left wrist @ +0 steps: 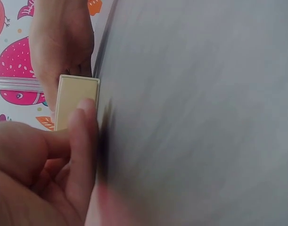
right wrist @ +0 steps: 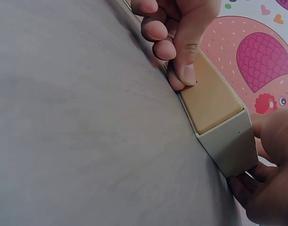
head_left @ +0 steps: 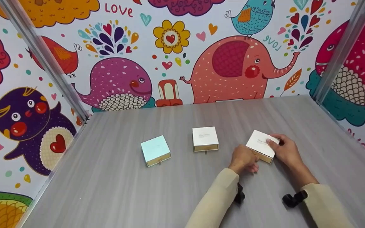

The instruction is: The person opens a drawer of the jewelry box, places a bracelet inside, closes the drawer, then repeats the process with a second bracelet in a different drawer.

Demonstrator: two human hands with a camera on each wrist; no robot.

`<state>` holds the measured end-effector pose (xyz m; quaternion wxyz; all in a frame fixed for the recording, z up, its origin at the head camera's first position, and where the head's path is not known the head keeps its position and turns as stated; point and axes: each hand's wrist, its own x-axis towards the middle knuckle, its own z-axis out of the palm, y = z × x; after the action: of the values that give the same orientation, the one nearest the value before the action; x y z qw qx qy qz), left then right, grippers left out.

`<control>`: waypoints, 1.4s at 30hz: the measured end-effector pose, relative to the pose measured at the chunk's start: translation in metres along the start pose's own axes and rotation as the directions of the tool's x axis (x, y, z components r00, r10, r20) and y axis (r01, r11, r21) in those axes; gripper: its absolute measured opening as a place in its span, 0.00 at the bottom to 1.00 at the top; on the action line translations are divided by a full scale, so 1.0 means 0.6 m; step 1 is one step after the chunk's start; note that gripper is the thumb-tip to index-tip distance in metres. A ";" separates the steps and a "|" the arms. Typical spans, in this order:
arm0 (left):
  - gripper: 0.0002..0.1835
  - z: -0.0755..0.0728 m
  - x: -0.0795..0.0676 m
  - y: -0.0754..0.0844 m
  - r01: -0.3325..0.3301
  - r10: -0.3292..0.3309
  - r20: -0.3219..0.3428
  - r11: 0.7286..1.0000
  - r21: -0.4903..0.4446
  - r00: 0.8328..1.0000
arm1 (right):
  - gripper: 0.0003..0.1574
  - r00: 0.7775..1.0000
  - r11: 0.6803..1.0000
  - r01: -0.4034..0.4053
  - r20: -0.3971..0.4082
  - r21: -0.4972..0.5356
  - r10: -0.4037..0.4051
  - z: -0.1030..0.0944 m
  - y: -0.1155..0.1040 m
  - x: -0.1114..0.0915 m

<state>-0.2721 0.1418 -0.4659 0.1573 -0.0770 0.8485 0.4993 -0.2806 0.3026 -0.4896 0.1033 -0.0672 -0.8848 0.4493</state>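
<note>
A small white drawer box [head_left: 259, 143] with printed lettering on top lies at the right of the table, turned at an angle. Its tan drawer front [right wrist: 209, 101] faces the wearer. My right hand [head_left: 287, 151] grips the box from its right side, thumb over the top edge. At the drawer front, my left hand [head_left: 244, 157] pinches with thumb and index finger, its other fingers curled. The pull between those fingertips is hidden. In the left wrist view the tan front [left wrist: 74, 96] sits nearly level with the white sleeve's rim.
A second white drawer box [head_left: 205, 137] stands left of the hands, with a small pull at its front. Farther left is a pale turquoise drawer box [head_left: 156, 148] with a ribbon pull. Printed panels [head_left: 169, 72] and metal posts [head_left: 48, 63] border the grey table [head_left: 112, 186].
</note>
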 end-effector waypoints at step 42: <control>0.14 -0.002 0.005 0.006 0.033 -0.032 0.030 0.998 -0.049 0.999 | 0.29 1.000 1.000 0.001 -0.019 -0.006 -0.001 0.001 0.001 0.000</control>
<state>-0.2761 0.1428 -0.4634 0.1756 -0.0875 0.8323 0.5185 -0.2804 0.3026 -0.4904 0.1119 -0.0713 -0.8853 0.4458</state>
